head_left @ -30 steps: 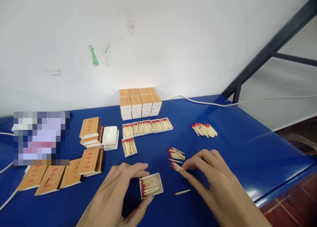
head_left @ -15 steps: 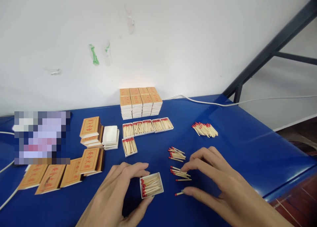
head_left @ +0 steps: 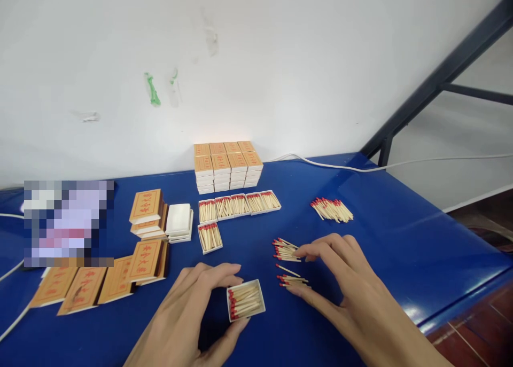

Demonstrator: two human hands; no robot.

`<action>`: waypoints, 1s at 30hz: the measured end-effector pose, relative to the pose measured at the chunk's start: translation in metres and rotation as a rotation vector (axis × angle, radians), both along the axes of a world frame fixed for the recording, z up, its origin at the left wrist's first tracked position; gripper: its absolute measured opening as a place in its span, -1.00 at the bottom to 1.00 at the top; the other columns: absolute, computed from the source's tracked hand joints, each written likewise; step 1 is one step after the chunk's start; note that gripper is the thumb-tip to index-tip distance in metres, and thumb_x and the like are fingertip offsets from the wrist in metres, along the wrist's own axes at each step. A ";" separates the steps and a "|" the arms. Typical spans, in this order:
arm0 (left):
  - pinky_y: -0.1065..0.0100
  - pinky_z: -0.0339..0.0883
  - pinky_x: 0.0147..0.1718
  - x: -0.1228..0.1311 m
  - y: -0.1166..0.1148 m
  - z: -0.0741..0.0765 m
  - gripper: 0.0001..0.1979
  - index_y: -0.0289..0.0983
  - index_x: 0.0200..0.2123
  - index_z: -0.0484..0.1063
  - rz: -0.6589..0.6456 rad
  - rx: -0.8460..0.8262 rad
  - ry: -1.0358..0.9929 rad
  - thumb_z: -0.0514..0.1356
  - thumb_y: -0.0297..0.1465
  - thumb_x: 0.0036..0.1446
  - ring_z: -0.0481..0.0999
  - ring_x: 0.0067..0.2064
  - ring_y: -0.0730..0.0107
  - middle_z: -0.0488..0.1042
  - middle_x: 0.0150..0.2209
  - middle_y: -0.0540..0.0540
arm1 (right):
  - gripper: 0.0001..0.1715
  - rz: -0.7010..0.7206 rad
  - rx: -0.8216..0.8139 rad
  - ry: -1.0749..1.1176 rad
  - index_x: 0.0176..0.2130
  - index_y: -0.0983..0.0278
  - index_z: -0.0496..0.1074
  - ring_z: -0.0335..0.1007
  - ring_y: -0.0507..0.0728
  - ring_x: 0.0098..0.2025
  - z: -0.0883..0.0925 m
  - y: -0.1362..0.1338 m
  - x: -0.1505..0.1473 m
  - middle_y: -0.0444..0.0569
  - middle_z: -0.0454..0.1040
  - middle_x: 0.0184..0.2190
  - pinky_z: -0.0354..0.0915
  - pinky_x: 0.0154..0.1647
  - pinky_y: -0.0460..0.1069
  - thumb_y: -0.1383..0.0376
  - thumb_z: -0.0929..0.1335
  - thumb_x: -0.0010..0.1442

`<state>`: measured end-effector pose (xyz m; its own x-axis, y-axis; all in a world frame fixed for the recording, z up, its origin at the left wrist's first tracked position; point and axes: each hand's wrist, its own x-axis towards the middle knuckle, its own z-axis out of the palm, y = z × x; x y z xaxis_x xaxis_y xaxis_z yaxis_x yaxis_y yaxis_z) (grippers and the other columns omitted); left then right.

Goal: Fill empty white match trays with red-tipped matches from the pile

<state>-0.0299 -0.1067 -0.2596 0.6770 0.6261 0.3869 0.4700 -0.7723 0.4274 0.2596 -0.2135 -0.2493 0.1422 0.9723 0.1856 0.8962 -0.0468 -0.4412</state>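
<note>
My left hand (head_left: 196,297) holds a small white matchbox tray (head_left: 262,304) at its left side, thumb at the near edge and fingers at the far edge. Red-headed matches (head_left: 245,299) lie in the tray, heads to the left. To the right, my right hand (head_left: 332,281) has thumb and forefinger spread apart over loose matches on the table. Its forefinger touches the upper bunch of matches (head_left: 285,249), and its thumb is at the lower bunch of matches (head_left: 292,280). One single match (head_left: 287,270) lies between the bunches.
Filled match trays (head_left: 240,204) stand in a row, with one more tray (head_left: 209,237) nearer. Behind is a stack of matchboxes (head_left: 227,166). Orange sleeves (head_left: 116,279) and white trays (head_left: 178,221) lie left; a match pile (head_left: 332,209) lies right. A white cable (head_left: 344,168) crosses the back.
My right thumb has moved away from me, and the nearest stray matches now lie in the lower bunch. The right forefinger has shifted up to the upper bunch. My left hand has stayed put.
</note>
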 end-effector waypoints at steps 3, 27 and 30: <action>0.38 0.67 0.12 0.000 -0.001 0.000 -0.50 -0.03 0.37 0.31 0.003 0.001 -0.002 0.32 -0.23 0.46 0.78 0.08 0.42 0.73 0.08 0.06 | -0.54 -0.023 0.043 -0.033 0.29 -0.03 0.41 0.43 0.27 0.15 -0.003 0.005 0.002 0.01 0.47 0.12 0.57 0.08 0.17 -0.06 0.44 0.52; 0.19 0.73 0.02 0.007 -0.001 0.002 -0.51 0.00 0.32 0.42 0.051 -0.038 -0.074 0.37 -0.16 0.40 0.79 0.05 0.16 0.75 0.00 -0.03 | -0.71 0.085 -0.175 0.237 -0.01 0.08 0.45 0.52 0.13 0.01 0.014 0.034 0.008 -0.09 0.47 0.05 0.45 0.10 0.09 -0.02 0.30 0.65; 0.29 0.71 0.04 0.001 -0.001 -0.001 -0.50 0.00 0.36 0.33 0.009 -0.038 -0.032 0.33 -0.25 0.44 0.80 0.04 0.30 0.73 0.05 0.01 | -0.69 0.070 -0.177 0.258 -0.01 0.09 0.44 0.55 0.10 -0.04 0.012 0.033 0.008 -0.10 0.48 0.04 0.46 0.03 0.05 -0.02 0.27 0.67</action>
<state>-0.0293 -0.1074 -0.2603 0.6591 0.6464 0.3844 0.4621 -0.7513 0.4712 0.2678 -0.1805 -0.2377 0.0937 0.9954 -0.0211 0.7593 -0.0852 -0.6451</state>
